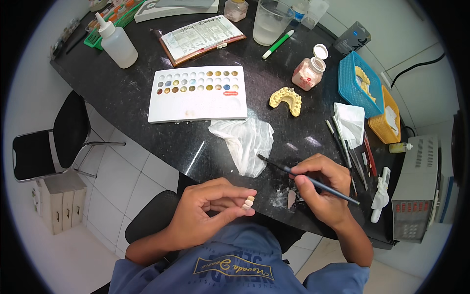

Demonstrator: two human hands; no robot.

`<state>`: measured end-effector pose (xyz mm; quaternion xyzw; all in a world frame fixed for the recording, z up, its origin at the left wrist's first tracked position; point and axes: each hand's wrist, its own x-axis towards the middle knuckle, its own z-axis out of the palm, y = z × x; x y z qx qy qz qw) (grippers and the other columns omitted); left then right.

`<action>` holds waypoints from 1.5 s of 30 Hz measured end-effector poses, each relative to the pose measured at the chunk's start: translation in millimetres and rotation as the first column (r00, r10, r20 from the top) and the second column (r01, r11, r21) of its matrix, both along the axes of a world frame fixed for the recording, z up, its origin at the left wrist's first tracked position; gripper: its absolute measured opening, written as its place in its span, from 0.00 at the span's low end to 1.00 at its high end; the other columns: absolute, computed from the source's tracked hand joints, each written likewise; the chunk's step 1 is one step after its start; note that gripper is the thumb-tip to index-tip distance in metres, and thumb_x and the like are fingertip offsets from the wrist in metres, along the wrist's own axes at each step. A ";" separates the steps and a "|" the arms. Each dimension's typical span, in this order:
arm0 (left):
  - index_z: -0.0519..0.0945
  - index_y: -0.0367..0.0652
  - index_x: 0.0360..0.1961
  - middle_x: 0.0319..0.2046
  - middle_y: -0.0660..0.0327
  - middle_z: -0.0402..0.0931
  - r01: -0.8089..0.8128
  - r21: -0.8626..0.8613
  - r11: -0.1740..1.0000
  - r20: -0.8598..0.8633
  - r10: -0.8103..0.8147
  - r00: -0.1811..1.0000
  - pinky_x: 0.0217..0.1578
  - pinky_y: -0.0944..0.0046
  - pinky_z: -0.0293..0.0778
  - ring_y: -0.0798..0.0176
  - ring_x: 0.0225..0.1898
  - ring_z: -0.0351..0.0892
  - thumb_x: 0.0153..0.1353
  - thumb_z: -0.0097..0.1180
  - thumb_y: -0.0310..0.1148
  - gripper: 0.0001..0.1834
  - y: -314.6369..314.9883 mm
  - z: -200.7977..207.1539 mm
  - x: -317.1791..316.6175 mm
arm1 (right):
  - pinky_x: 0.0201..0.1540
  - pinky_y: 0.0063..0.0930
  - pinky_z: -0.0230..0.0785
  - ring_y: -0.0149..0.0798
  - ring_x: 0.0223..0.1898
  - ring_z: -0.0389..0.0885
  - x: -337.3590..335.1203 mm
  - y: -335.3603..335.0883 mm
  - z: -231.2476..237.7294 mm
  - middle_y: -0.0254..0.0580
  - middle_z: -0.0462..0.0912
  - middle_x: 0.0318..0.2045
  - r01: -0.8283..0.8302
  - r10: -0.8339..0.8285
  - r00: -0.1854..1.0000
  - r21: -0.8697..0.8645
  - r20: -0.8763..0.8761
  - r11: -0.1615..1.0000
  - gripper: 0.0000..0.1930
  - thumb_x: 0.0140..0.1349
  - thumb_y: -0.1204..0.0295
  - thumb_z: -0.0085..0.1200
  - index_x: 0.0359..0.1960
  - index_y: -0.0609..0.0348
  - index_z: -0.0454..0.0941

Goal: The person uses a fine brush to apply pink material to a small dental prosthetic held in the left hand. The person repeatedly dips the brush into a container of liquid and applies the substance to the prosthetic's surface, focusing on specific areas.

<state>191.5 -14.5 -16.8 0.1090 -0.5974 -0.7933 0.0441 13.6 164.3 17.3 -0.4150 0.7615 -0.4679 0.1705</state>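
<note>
Between thumb and fingertips, my left hand (205,210) pinches a small dental piece (248,202) with white and tan tooth shapes, just past the table's near edge. My right hand (320,193) holds a dark, thin-handled brush (330,187) like a pen. Its tip points left and meets or hovers over the crumpled white tissue (247,144); I cannot tell if it touches. Beyond the tissue lies a white ceramic palette (196,107) with rows of coloured wells. A yellow plaster dental model (286,100) sits to its right.
An open jar of pink powder (308,73), a green marker (278,44) and a plastic cup (271,24) stand farther back. At the right are blue (360,83) and yellow baskets (384,122) and several slim tools. A squeeze bottle (117,46) is at far left, near a notebook (203,36).
</note>
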 end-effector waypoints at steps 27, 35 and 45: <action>0.82 0.29 0.44 0.36 0.54 0.78 0.086 -0.316 0.945 0.090 -0.061 0.994 0.42 0.69 0.82 0.59 0.40 0.86 0.54 0.58 0.11 0.15 14.5 28.9 -48.2 | 0.34 0.22 0.77 0.34 0.33 0.83 54.8 81.1 -17.8 0.49 0.82 0.31 0.357 -0.271 0.896 -0.211 0.352 0.910 0.07 0.61 0.81 0.55 0.40 0.70 0.78; 0.82 0.33 0.48 0.39 0.54 0.79 0.172 -0.269 0.948 0.102 -0.150 0.983 0.44 0.74 0.82 0.67 0.42 0.82 0.58 0.57 0.14 0.16 7.8 22.3 -62.0 | 0.36 0.27 0.73 0.34 0.33 0.78 8.8 103.0 16.1 0.43 0.77 0.33 0.393 -0.451 0.877 -0.289 -0.168 0.873 0.10 0.62 0.69 0.61 0.39 0.63 0.80; 0.81 0.29 0.48 0.36 0.56 0.77 0.169 -0.198 0.966 0.124 -0.146 0.981 0.45 0.72 0.81 0.65 0.41 0.84 0.56 0.57 0.12 0.16 2.5 23.8 -60.0 | 0.32 0.34 0.72 0.45 0.31 0.80 -14.0 75.2 19.5 0.43 0.78 0.31 0.334 -0.070 0.768 0.305 -0.637 0.892 0.15 0.53 0.77 0.65 0.44 0.61 0.80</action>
